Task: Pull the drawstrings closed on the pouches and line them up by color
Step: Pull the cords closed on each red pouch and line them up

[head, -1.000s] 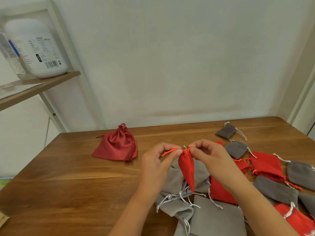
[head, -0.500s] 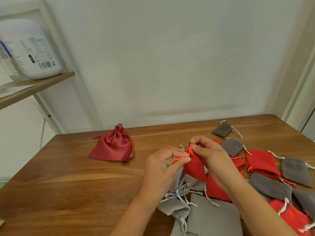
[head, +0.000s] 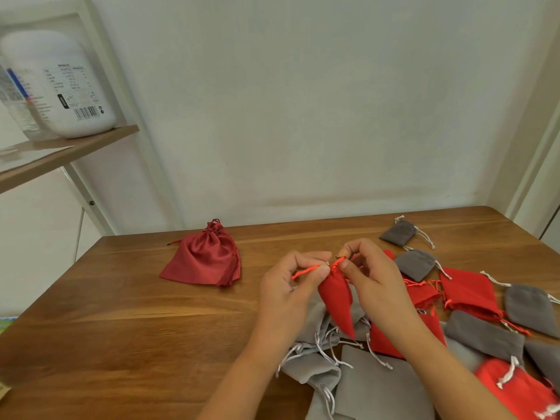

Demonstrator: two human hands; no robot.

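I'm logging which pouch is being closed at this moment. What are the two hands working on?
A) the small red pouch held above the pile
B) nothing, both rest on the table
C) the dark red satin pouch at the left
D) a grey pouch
A: the left hand pinches the drawstring of the red pouch and the right hand pinches its neck, while the dark red pouch lies apart on the table.

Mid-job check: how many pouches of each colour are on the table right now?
Dark red satin pouch: 1
Bright red pouches: at least 5, including the held pouch
Grey pouches: at least 8; the pile overlaps, so not exact
Total: at least 14
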